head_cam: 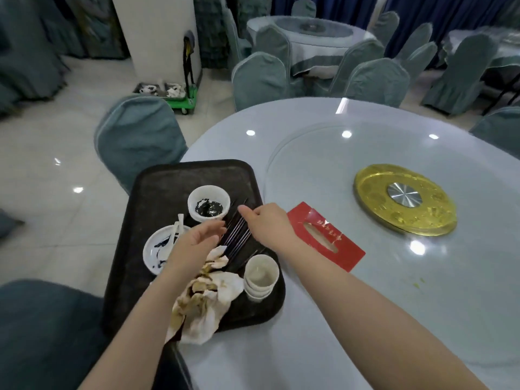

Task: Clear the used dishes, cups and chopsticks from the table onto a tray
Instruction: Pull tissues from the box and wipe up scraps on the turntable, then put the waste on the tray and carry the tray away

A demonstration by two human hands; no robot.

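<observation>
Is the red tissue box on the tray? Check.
No, the red tissue box lies on the table, right of the tray.

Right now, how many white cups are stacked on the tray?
3 small white cups, nested in one stack at the near right corner of the dark rectangular tray; another could be hidden inside.

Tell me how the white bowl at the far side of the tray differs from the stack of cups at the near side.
The white bowl stands alone; the stack of cups is several cups nested. The bowl is wider and shallower; the cups are narrower and, stacked, stand taller. The bowl holds dark residue; the top cup looks pale inside, with nothing dark in it. Both are white, upright, and on the dark tray.
</observation>
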